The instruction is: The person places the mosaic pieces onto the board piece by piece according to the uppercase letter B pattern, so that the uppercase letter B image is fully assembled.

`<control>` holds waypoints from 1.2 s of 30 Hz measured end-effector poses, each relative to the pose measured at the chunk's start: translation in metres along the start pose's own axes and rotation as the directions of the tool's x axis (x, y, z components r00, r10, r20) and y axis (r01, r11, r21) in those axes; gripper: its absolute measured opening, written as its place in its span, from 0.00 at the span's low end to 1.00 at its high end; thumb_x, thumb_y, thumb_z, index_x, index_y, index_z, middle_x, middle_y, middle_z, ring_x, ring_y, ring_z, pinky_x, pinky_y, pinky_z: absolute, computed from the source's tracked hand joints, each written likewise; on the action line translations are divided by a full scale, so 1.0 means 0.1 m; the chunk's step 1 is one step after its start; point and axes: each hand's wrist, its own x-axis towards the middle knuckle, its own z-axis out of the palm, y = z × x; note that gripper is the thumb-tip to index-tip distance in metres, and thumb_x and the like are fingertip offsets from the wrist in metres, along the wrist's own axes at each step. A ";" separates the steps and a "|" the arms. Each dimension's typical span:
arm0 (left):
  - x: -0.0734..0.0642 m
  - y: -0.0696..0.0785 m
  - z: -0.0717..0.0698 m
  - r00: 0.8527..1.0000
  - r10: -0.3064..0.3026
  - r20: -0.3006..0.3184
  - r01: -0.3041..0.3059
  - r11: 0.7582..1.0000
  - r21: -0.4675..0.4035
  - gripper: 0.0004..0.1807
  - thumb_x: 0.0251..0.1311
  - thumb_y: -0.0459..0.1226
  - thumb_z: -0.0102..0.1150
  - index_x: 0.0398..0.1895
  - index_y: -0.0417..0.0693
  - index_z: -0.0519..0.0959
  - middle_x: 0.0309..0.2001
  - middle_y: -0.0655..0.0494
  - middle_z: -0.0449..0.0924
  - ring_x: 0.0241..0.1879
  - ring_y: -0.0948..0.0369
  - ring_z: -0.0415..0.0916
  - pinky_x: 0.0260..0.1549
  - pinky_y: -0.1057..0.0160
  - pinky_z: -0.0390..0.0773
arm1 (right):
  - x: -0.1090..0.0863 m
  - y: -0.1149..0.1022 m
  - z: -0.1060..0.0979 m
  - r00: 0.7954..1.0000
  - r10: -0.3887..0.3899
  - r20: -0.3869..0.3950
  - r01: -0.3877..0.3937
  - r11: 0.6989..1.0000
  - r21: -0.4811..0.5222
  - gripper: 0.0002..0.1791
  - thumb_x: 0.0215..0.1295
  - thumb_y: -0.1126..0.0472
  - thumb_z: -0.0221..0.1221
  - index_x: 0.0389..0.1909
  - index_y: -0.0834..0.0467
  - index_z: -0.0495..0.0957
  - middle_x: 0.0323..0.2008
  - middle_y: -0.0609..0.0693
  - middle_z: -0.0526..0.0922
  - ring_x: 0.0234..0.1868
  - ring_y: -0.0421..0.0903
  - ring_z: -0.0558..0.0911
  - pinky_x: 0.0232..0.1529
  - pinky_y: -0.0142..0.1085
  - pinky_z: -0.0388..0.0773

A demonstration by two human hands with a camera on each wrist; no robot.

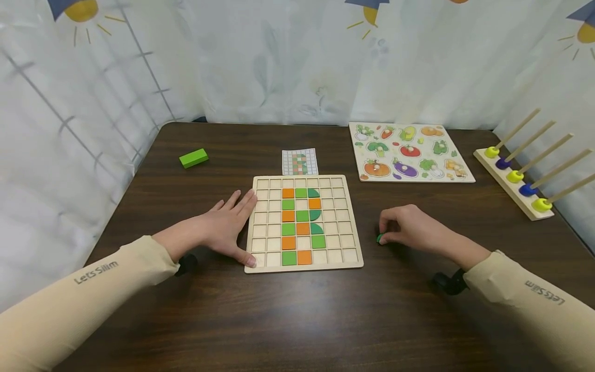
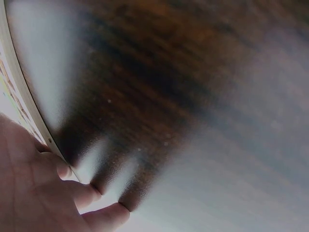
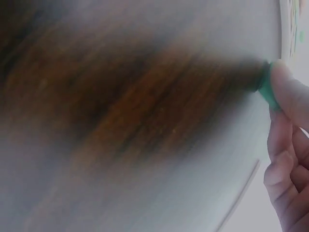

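Note:
A wooden grid board [image 1: 334,222] lies in the middle of the table, with orange squares, green squares and dark green quarter-round tiles set in its central columns. My left hand [image 1: 228,225] rests at the board's left edge, fingers spread, the thumb by the lower left corner. In the left wrist view, the fingertips [image 2: 108,216] touch the table beside the board's rim [image 2: 29,92]. To the right of the board, my right hand [image 1: 411,227] pinches a small dark green tile [image 3: 266,88] between thumb and fingers, low over the table. Its full outline is hidden by the fingers.
A printed pattern card [image 1: 299,162] lies just behind the board. Farther right are a vegetable knob puzzle [image 1: 418,155] and a peg stand [image 1: 509,187] with yellow and blue rings. At the back left lies a bright green block [image 1: 193,158]. A patterned curtain [image 1: 297,67] hangs behind the table.

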 end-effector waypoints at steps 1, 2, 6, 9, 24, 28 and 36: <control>0.00 0.00 0.00 1.000 0.000 -0.001 0.000 1.000 0.000 0.81 0.42 0.73 0.69 0.82 0.35 0.35 0.83 0.37 0.28 0.80 0.31 0.31 0.72 0.27 0.45 | 0.00 0.00 0.00 1.000 -0.003 -0.002 0.003 1.000 0.005 0.10 0.58 0.60 0.74 0.29 0.51 0.80 0.27 0.41 0.82 0.27 0.37 0.74 0.30 0.31 0.73; 0.00 0.00 0.00 1.000 -0.001 -0.002 0.001 1.000 -0.001 0.81 0.41 0.73 0.70 0.82 0.35 0.35 0.83 0.37 0.29 0.80 0.31 0.31 0.72 0.27 0.45 | 0.00 0.00 0.00 1.000 -0.007 -0.008 0.007 1.000 0.012 0.09 0.60 0.60 0.73 0.30 0.50 0.80 0.28 0.41 0.82 0.28 0.37 0.74 0.30 0.32 0.74; -0.01 0.00 0.01 1.000 0.000 -0.004 0.000 1.000 -0.005 0.80 0.41 0.73 0.70 0.82 0.35 0.35 0.83 0.37 0.29 0.80 0.31 0.31 0.72 0.27 0.45 | 0.00 0.01 0.02 0.997 -0.049 -0.054 0.052 0.996 0.066 0.07 0.66 0.64 0.67 0.41 0.50 0.86 0.36 0.40 0.85 0.35 0.36 0.78 0.38 0.32 0.78; -0.01 0.00 0.00 1.000 0.002 -0.004 -0.002 1.000 -0.004 0.80 0.42 0.72 0.70 0.82 0.35 0.35 0.83 0.37 0.29 0.80 0.31 0.32 0.72 0.27 0.46 | 0.02 -0.01 0.05 0.994 -0.076 -0.081 0.086 0.989 0.120 0.12 0.69 0.67 0.63 0.47 0.49 0.87 0.41 0.41 0.86 0.39 0.36 0.79 0.42 0.33 0.78; 0.00 0.00 0.01 1.000 -0.003 0.000 0.003 1.000 -0.004 0.81 0.41 0.73 0.69 0.82 0.35 0.35 0.83 0.37 0.28 0.80 0.32 0.31 0.72 0.27 0.46 | 0.24 -0.49 0.29 0.997 0.078 -0.014 -0.062 0.877 0.477 0.05 0.67 0.62 0.67 0.41 0.58 0.86 0.32 0.49 0.87 0.31 0.43 0.80 0.33 0.31 0.78; 0.00 0.00 0.00 1.000 -0.002 -0.001 0.002 1.000 -0.003 0.81 0.41 0.73 0.69 0.82 0.35 0.35 0.83 0.37 0.28 0.80 0.32 0.31 0.72 0.27 0.46 | 0.28 -0.56 0.34 0.996 0.084 -0.005 -0.068 0.839 0.541 0.07 0.67 0.62 0.67 0.41 0.62 0.87 0.33 0.52 0.89 0.31 0.44 0.82 0.33 0.32 0.81; 0.01 0.00 -0.01 1.000 -0.003 0.000 0.003 1.000 0.002 0.81 0.41 0.74 0.69 0.82 0.36 0.35 0.83 0.38 0.28 0.80 0.32 0.31 0.72 0.27 0.45 | 0.33 -0.68 0.40 0.992 0.099 0.077 -0.126 0.799 0.588 0.09 0.67 0.65 0.67 0.45 0.66 0.86 0.34 0.55 0.91 0.33 0.45 0.89 0.36 0.31 0.84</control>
